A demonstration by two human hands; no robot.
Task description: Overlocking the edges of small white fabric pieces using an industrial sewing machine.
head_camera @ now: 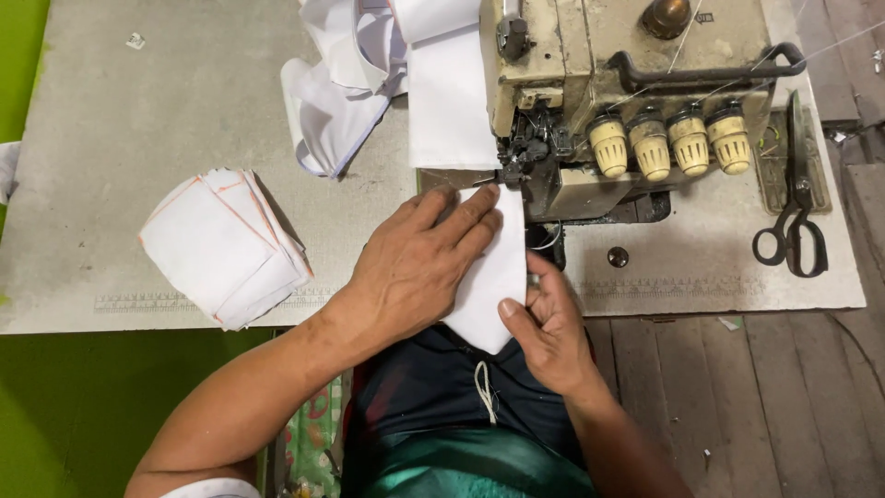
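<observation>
A white fabric piece [496,277] lies under the presser foot [518,159] of a cream overlock sewing machine [590,65]. My left hand [415,263] rests flat on the fabric, fingers spread and pointing toward the foot. My right hand [544,327] pinches the fabric's right edge near the table's front, thumb on top. Sewn white fabric [447,92] trails out behind the machine.
A stack of white cut pieces with orange edges [221,244] sits on the grey table [138,111] at the left. Loose white cloth [346,74] is heaped at the back. Black scissors [795,221] lie right of the machine. Several thread tension knobs [668,143] face me.
</observation>
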